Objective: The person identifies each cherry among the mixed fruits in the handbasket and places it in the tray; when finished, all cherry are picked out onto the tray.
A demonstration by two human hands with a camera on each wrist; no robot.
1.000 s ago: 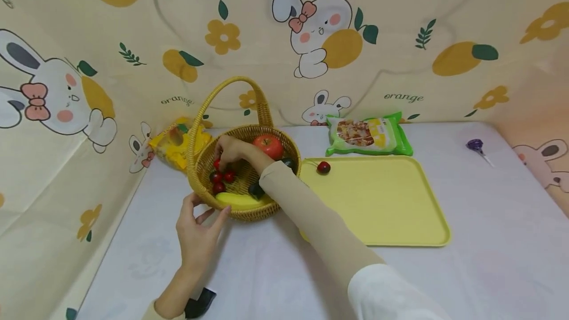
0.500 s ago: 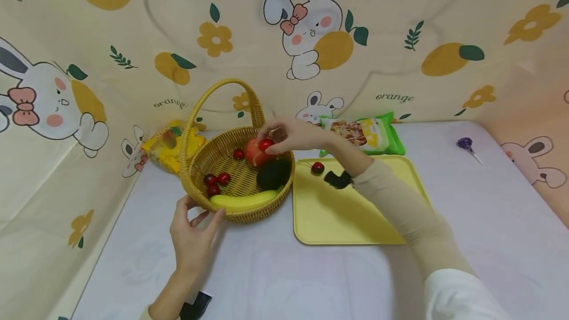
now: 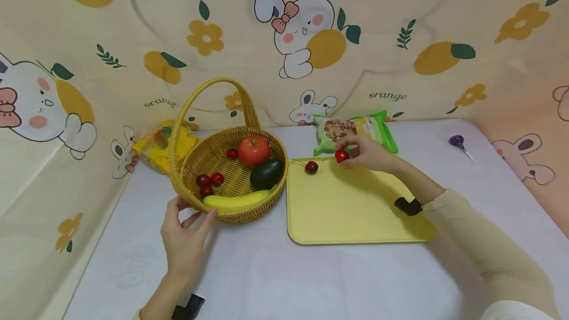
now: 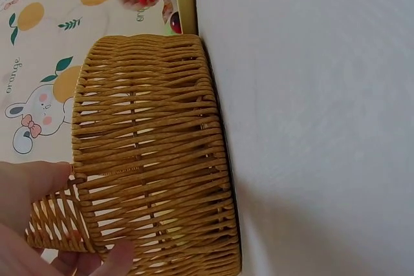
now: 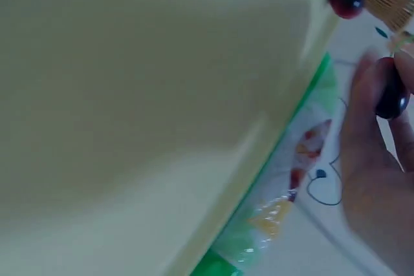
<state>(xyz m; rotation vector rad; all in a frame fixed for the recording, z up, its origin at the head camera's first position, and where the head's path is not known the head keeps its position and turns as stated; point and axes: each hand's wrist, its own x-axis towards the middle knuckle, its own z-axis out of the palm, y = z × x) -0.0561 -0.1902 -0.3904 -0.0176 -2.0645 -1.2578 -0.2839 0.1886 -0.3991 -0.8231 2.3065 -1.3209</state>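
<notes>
Our right hand [image 3: 366, 154] pinches a cherry [image 3: 341, 156] just over the tray [image 3: 355, 211], near another cherry [image 3: 311, 166] lying there. Our left hand [image 3: 184, 231] holds the basket [image 3: 231, 214] by its rim, so it does not slide on the surface [image 3: 284, 280].

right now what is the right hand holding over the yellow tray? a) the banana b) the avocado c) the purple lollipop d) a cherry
d: the right hand pinches a small red cherry in its fingers above the far edge of the yellow tray, while the avocado and banana lie in the basket.
</notes>
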